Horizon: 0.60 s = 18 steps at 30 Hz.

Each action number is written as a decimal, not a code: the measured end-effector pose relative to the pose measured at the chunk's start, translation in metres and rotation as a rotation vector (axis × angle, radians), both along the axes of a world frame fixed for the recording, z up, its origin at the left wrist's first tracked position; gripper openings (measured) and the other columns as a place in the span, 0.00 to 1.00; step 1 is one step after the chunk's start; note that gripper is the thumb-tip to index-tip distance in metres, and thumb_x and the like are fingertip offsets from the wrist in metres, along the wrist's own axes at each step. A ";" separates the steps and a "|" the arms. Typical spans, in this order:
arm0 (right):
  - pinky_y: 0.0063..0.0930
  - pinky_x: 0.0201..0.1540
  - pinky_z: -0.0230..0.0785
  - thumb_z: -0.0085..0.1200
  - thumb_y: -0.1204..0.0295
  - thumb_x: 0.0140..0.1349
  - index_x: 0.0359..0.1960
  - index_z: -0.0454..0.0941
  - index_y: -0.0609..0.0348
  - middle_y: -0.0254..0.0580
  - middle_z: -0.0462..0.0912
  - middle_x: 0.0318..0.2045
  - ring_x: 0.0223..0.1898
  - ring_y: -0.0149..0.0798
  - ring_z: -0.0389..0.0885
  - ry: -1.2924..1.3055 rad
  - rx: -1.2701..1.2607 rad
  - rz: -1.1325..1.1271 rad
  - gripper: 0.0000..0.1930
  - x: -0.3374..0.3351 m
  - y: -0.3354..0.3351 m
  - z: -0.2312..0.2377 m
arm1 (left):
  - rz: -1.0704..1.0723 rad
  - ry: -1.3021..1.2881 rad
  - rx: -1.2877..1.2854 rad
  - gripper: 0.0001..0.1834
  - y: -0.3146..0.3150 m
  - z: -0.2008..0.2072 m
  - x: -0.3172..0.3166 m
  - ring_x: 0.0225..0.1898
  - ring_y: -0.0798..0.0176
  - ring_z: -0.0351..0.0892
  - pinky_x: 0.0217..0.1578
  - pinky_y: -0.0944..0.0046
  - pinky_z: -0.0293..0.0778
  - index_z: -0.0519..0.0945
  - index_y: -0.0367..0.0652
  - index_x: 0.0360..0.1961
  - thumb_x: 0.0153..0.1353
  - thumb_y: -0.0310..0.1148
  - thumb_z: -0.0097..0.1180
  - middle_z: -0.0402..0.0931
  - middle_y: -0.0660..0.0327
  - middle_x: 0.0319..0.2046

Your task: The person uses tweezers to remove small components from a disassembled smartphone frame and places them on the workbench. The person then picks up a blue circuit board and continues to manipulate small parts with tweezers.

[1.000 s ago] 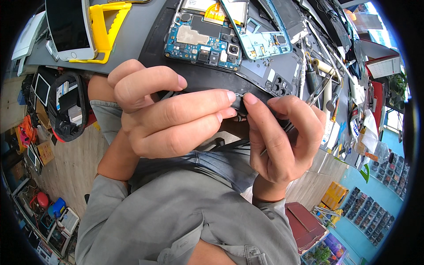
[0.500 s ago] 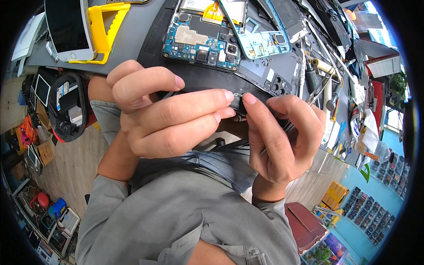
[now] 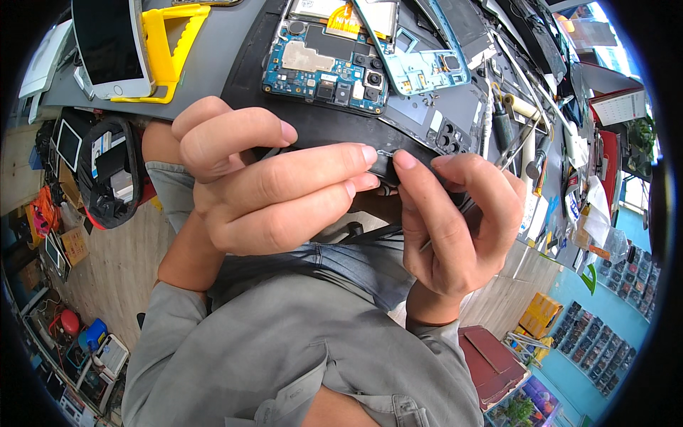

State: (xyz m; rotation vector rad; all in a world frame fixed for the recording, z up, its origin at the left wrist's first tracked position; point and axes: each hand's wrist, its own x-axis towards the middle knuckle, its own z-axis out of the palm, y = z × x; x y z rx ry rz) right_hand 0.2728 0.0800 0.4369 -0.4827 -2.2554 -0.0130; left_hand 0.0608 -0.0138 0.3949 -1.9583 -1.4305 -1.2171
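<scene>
My left hand [image 3: 277, 188] pinches one end of a small, thin metallic piece [image 3: 385, 153] between thumb and fingertips. My right hand [image 3: 455, 220] closes thumb and finger at its other end. The piece is too small to tell its kind. A slim metal tool [image 3: 511, 152] shows behind the right hand's fingers; whether that hand also holds it I cannot tell. Just beyond my hands lies an opened phone [image 3: 313, 60] with its blue circuit board and cameras exposed. A light-blue phone frame [image 3: 413, 82] leans over its right side.
A black mat [image 3: 249, 78] covers the near desk edge. At the left, a white phone [image 3: 114, 50] rests on a yellow stand [image 3: 169, 53]. Tiny screws and a dark camera cover [image 3: 448, 135] lie to the right, beside several tools, including a dark-handled one [image 3: 503, 132].
My right fingertips have shifted very slightly to the right, and a little more of the metallic piece shows. My left hand has stayed in place.
</scene>
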 end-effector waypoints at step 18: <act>0.27 0.38 0.75 0.75 0.80 0.59 0.49 0.87 0.52 0.43 0.79 0.48 0.36 0.38 0.85 0.273 -0.135 0.017 0.17 0.025 0.000 0.001 | -0.044 -0.108 0.187 0.17 0.014 -0.005 0.004 0.43 0.67 0.71 0.42 0.65 0.63 0.84 0.63 0.39 0.51 0.41 0.81 0.87 0.82 0.43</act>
